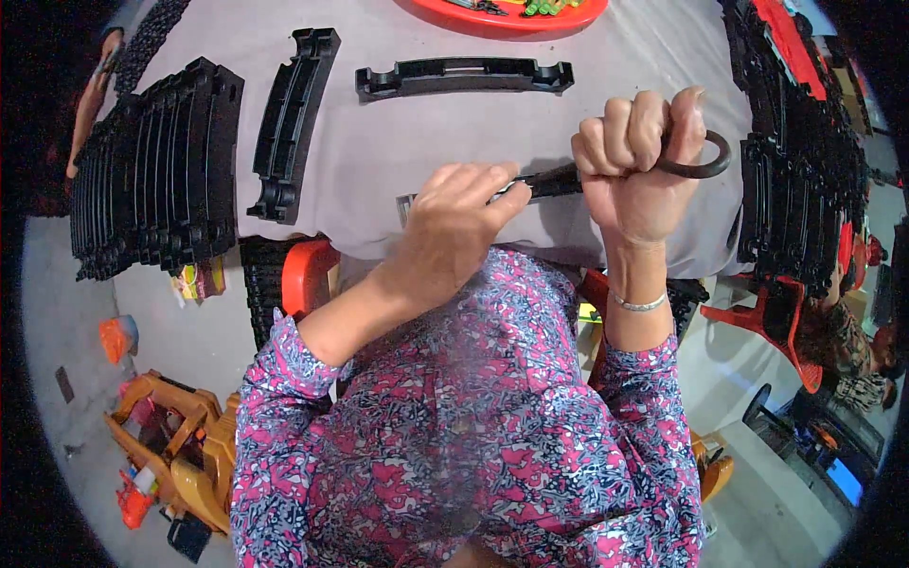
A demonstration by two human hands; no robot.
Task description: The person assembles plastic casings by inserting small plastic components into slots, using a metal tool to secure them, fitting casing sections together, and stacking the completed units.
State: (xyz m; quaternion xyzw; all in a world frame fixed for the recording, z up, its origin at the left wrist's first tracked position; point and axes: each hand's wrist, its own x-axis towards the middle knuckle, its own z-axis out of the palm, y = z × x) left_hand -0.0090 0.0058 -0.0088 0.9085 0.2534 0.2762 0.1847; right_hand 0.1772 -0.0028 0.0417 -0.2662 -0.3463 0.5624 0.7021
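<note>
My right hand (632, 161) is closed in a fist around a pair of dark scissors (559, 181). One large black loop handle stands out past the thumb, and the blades point left toward my other hand. My left hand (464, 213) is bent over the table's near edge, thumb and fingers pressed together beside the scissor tips. What it grips is mostly covered; a pale slatted end shows beyond its knuckles. Ahead of my hands lies a long curved black plastic part (464, 78). A similar black part (294, 123) lies lengthwise to the left.
Several more black parts (156, 166) stand in a row at the table's left edge, with others (791, 199) stacked on the right. A red tray (511, 21) with small green and black pieces sits at the far edge. Red stools (308, 276) flank me.
</note>
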